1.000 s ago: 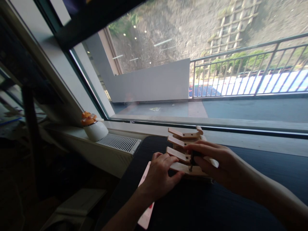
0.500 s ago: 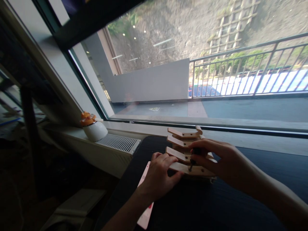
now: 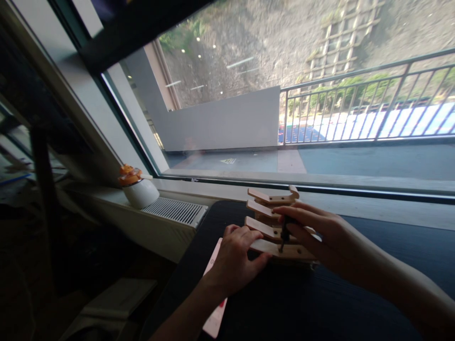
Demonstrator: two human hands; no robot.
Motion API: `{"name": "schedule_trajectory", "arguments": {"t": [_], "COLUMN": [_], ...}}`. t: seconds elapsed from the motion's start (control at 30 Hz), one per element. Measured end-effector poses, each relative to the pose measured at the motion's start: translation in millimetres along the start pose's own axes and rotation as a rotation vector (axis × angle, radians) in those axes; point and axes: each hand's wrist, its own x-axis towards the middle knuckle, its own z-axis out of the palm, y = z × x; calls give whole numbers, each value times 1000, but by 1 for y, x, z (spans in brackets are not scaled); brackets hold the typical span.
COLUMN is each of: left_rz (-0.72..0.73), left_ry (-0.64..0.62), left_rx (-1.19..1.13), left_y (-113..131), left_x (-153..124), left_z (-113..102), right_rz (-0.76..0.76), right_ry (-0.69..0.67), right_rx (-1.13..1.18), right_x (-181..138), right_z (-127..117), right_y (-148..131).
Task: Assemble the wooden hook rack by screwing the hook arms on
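A small wooden assembly of several pale slats [image 3: 272, 210] stands on a dark table [image 3: 320, 303] by the window. My left hand [image 3: 236, 258] lies curled against the left end of the lowest slat and holds it down. My right hand [image 3: 314, 237] pinches a small dark screwdriver [image 3: 284, 234], its tip set upright on the lowest slat. A pink and white card [image 3: 216, 318] sits partly under my left wrist.
A white pot with an orange lid [image 3: 138, 187] stands on the sill beside a vent grille [image 3: 176, 211]. Behind the glass lie a terrace and a metal railing [image 3: 366, 111]. Dark furniture fills the left side.
My right hand's fingers have shifted slightly round the screwdriver, as in turning it. My left hand and the wooden piece have stayed in place.
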Motion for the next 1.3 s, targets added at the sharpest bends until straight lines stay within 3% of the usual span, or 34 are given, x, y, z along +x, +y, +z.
{"name": "schedule_trajectory", "arguments": {"t": [0.5, 0.83, 1.1, 1.3], "left_rz": [-3, -16, -11, -4], "left_ry": [-2, -33, -13, -8], "left_rx": [1, -6, -9, 3], "left_y": [1, 2, 0, 0], "left_x": [0, 1, 0, 0], "left_z": [0, -2, 0, 0], "right_rz": [6, 56, 134, 109], "right_ry": [109, -64, 11, 67], "right_rx": [-32, 34, 39, 50], "right_x": [5, -1, -2, 1], "right_z": [7, 0, 2, 7], "right_y": [-8, -4, 4, 1]}}
